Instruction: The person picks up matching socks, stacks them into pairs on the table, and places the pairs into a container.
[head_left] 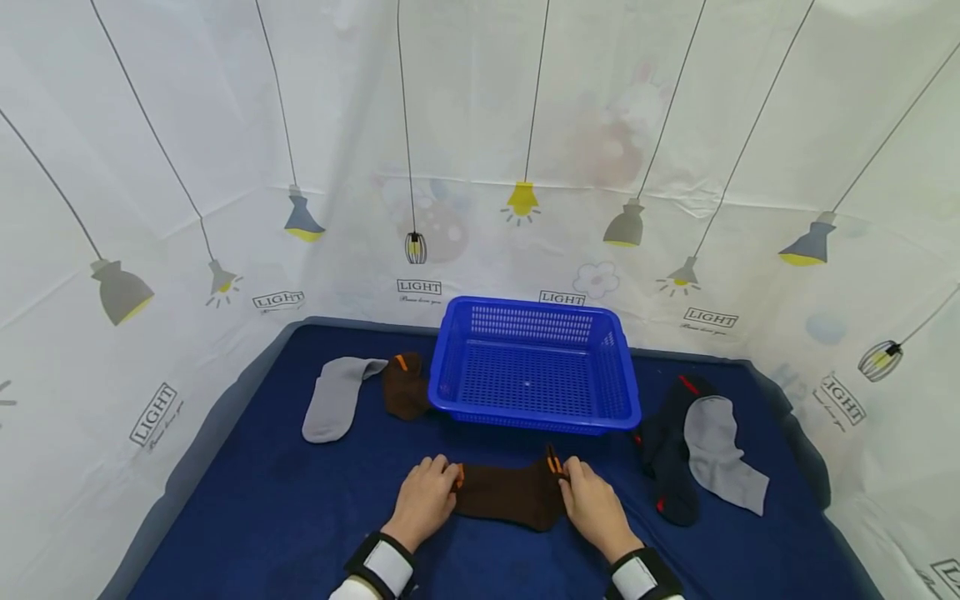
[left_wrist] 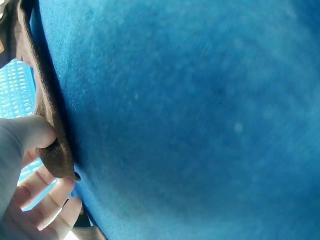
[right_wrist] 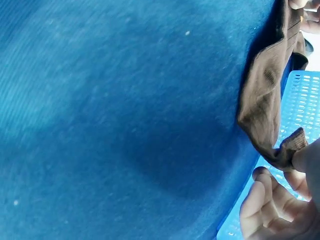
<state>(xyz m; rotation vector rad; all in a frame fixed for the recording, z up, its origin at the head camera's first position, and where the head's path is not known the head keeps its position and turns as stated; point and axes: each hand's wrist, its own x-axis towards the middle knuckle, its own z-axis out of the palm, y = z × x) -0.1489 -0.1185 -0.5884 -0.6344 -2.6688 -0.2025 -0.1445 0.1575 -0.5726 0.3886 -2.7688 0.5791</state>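
Observation:
A brown sock (head_left: pixel 501 493) with orange marks is stretched sideways between my two hands, in front of the basket. My left hand (head_left: pixel 426 497) pinches its left end; in the left wrist view the thumb presses on the brown fabric (left_wrist: pixel 56 157) with fingers beneath. At the other end my right hand (head_left: pixel 596 505) pinches the sock near an orange mark. The right wrist view shows the sock (right_wrist: pixel 265 95) hanging slightly slack, its end between thumb and finger. A second brown sock (head_left: pixel 405 387) lies left of the blue basket (head_left: pixel 525 421).
The blue plastic basket stands at the back of the dark blue cloth (head_left: pixel 285 517). A grey sock (head_left: pixel 333 400) lies at left. On the right, a black sock with red marks (head_left: pixel 675 467) lies partly under another grey sock (head_left: pixel 720 454). A printed white curtain (head_left: pixel 480 125) surrounds the table.

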